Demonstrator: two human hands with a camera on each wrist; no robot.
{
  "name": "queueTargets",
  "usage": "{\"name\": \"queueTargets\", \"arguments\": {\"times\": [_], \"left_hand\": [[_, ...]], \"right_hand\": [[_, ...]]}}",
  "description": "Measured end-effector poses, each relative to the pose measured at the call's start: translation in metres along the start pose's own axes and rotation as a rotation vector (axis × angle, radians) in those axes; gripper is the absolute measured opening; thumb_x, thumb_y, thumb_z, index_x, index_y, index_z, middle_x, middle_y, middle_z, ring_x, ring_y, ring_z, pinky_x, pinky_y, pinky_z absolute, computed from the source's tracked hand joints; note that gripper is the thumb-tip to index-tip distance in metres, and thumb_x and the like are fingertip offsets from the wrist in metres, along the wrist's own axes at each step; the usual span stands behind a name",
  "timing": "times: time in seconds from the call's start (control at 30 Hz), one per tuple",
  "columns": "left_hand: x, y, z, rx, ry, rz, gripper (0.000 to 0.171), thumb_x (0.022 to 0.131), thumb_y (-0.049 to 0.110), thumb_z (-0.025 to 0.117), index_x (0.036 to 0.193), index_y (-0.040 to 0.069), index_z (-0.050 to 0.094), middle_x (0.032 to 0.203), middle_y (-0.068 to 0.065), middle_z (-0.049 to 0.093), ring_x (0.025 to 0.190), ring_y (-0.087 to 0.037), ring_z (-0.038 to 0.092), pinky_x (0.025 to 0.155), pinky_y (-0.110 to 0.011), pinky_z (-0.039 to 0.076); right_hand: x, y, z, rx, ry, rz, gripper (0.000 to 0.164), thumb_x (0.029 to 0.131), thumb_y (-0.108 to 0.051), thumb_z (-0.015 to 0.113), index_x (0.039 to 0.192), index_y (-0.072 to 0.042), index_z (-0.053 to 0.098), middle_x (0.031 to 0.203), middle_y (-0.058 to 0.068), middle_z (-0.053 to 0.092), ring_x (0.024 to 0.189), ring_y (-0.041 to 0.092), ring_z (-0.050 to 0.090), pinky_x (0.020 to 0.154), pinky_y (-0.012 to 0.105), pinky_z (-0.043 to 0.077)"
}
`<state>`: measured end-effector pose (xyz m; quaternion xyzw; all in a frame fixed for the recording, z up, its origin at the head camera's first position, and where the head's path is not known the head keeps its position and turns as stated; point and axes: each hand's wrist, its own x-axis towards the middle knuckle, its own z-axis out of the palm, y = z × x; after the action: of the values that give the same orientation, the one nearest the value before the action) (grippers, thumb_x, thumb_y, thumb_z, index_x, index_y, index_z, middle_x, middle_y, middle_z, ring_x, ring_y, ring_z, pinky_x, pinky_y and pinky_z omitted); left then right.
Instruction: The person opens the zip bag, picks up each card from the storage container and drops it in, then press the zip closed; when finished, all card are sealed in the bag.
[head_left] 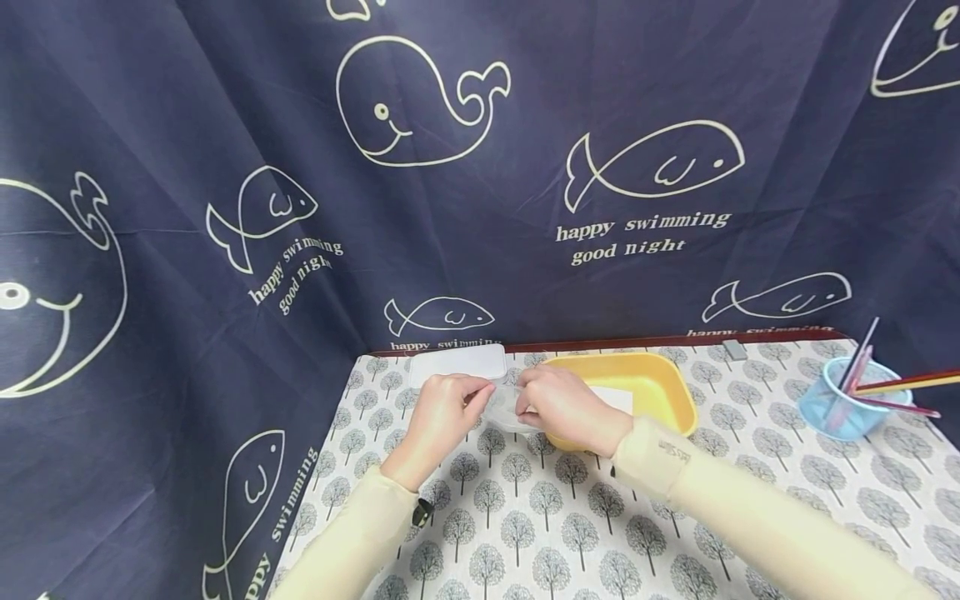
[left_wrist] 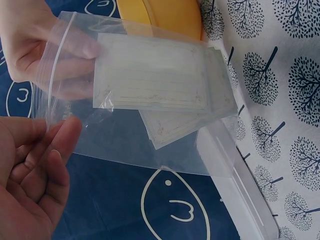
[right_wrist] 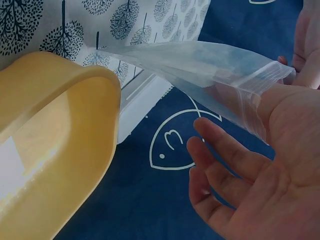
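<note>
- Yellow tub (head_left: 678, 396): on table (head_left: 517, 517).
- Clear bag (head_left: 504, 410): held up beside tub.
- Right hand (head_left: 573, 408): fingers half-curled, hold unclear.
- Left hand (head_left: 441, 421): fingers pinch bag edge.
- Cards (left_wrist: 155, 75): inside; step looks like working bag mouth, next likely needs steady pinch.

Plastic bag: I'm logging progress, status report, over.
Left hand pinches plastic bag near mouth; right hand opposite, grip unclear. Cards inside. Yellow bin nearby; nothing visibly blocking.

One left hand (head_left: 442, 414), one right hand (head_left: 566, 406); one zip bag (left_wrist: 125, 132), at least two cards (left_wrist: 150, 75) showing. One yellow bin (head_left: 654, 379), one white case (head_left: 459, 361), one blue cup (head_left: 840, 423).
</note>
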<state>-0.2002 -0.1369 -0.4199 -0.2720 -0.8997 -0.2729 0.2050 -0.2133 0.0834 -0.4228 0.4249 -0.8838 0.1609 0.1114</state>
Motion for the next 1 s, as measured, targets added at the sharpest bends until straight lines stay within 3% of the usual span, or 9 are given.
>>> {"name": "queueTargets", "arguments": {"times": [0.53,0.83,1.0], "left_hand": [[0.001,-0.002,-0.002,0.001,-0.002,0.003,0.01,0.098,0.014,0.075,0.098,0.008,0.082,0.087,-0.004,0.079,0.066,-0.007,0.068,0.065,-0.023,0.058],[0.0,-0.004,-0.004,0.004,0.005,0.009,0.011,0.098,0.015,0.074,0.095,0.009,0.083,0.085,-0.002,0.078,0.065,-0.005,0.067,0.063,-0.02,0.057],[-0.001,-0.005,-0.005,0.008,0.005,0.004,0.011,0.099,0.015,0.074,0.094,0.012,0.083,0.084,0.0,0.078,0.066,-0.004,0.066,0.064,-0.019,0.056]], "right_hand": [[0.0,-0.001,0.003,-0.008,-0.015,0.014,0.005,0.088,-0.017,0.085,0.084,-0.018,0.081,0.083,-0.007,0.06,0.073,0.012,0.053,0.072,0.033,0.052],[-0.002,-0.006,-0.007,0.011,0.009,0.07,0.003,0.092,-0.017,0.078,0.094,-0.016,0.08,0.101,-0.002,0.073,0.09,0.018,0.069,0.084,0.039,0.059],[-0.006,-0.006,-0.012,0.0,0.063,0.079,0.005,0.093,-0.015,0.075,0.096,-0.019,0.076,0.098,-0.006,0.073,0.087,0.015,0.07,0.078,0.037,0.059]]}}
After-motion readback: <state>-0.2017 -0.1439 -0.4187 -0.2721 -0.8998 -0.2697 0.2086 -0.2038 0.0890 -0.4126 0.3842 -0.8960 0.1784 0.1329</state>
